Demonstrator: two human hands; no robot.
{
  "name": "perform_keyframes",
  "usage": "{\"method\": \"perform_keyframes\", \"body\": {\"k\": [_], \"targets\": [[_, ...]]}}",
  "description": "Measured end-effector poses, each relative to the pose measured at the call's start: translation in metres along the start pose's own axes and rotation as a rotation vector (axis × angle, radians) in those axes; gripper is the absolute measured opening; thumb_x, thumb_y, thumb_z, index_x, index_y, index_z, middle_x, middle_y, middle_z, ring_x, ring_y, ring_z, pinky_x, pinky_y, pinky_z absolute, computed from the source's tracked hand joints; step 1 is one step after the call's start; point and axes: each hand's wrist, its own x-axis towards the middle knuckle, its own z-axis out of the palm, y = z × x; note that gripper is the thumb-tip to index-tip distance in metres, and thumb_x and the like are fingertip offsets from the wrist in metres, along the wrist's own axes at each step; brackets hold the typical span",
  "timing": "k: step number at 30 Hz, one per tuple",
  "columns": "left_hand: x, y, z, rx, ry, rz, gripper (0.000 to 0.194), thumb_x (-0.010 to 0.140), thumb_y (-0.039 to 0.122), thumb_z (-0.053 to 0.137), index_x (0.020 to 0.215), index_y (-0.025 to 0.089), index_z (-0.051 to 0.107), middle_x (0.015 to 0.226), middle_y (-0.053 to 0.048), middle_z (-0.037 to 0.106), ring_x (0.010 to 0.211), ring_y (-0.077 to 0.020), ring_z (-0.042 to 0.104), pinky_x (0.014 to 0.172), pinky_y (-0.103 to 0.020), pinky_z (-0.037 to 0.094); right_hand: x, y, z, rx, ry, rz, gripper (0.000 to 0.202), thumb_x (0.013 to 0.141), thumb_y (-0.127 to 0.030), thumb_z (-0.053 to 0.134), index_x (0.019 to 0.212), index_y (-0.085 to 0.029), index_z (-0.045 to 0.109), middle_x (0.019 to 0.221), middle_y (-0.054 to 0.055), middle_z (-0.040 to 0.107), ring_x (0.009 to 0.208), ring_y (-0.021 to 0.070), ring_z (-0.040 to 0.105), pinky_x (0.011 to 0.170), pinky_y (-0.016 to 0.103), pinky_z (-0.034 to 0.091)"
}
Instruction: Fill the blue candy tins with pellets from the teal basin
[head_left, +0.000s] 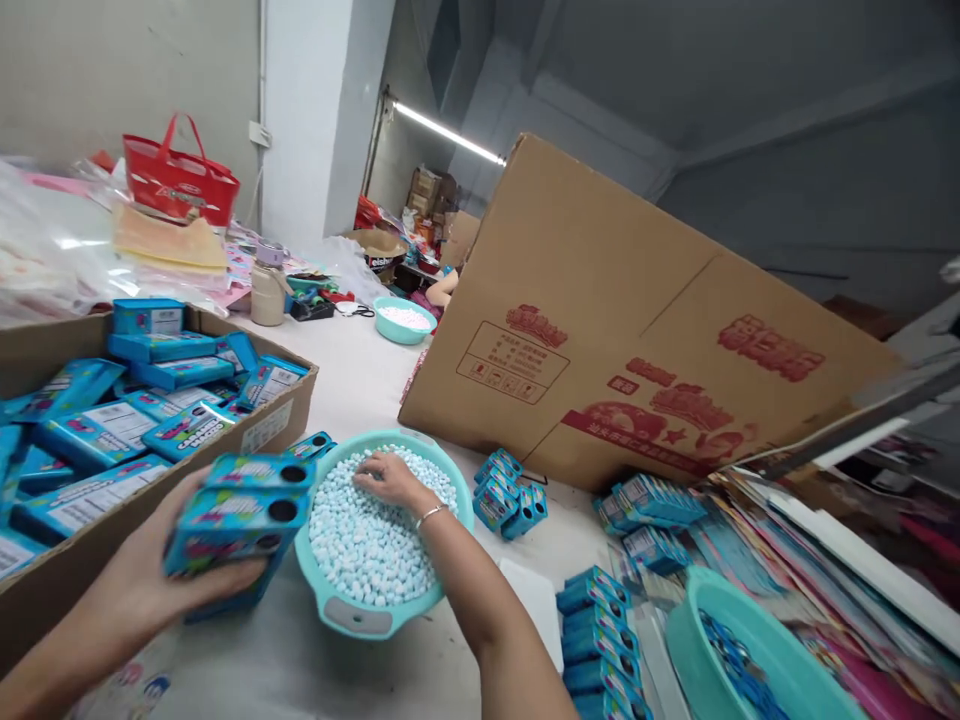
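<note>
My left hand (142, 575) is wrapped round a small bundle of blue printed boxes (232, 515), each with a dark round hole at the end facing right. Just right of them stands a turquoise basin (360, 620) filled with small pale blue and white pellets (360, 550). My right hand (390, 478), with a bracelet at the wrist, reaches into the basin. Its fingers are curled down against the pellets; their tips are partly hidden, so what they pinch does not show.
At left, a carton (281, 420) holds many blue boxes. Stacks of blue boxes (600, 640) stand at right, beside a second turquoise basin (690, 620). A large tilted cardboard box (585, 260) blocks the back. A bottle (268, 290) and another pellet basin (405, 335) stand farther off.
</note>
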Motion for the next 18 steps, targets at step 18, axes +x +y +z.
{"method": "perform_keyframes", "body": {"k": [18], "targets": [[0.132,0.022,0.153,0.805,-0.798,0.348,0.085,0.046,0.023,0.076,0.129,0.011,0.06,0.132,-0.025,0.063,0.122,-0.0473,0.057,0.101,-0.056,0.046,-0.108,-0.006,0.006,0.596,0.758,0.683,0.035,0.087,-0.041,0.062,0.111,-0.018,0.076,0.122,0.011,0.073,0.116,0.0262,0.064,0.107,0.04,0.044]]}}
